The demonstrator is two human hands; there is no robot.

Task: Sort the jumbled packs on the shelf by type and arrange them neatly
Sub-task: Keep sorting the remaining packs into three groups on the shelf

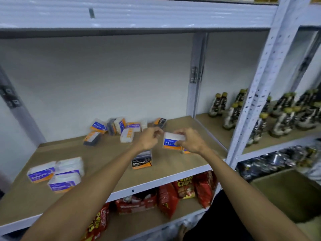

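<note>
**Hands meet over a blue pack at mid-shelf**

The right hand grips a blue "Round" pack above the shelf, right of centre. The left hand, fingers curled and holding nothing visible, hovers just left of it. A jumbled pile lies far; sorted packs sit near-left, bare board between.

Single head-worn wide-angle view, no second view to share scene. Looks forward and slightly down into brown-board shelf with white metal frame, from close in front. Both bare forearms enter from bottom edge. Lower shelf with red snack bags visible below; dark bottles at right. Edges blurred, lines bowed.
</note>
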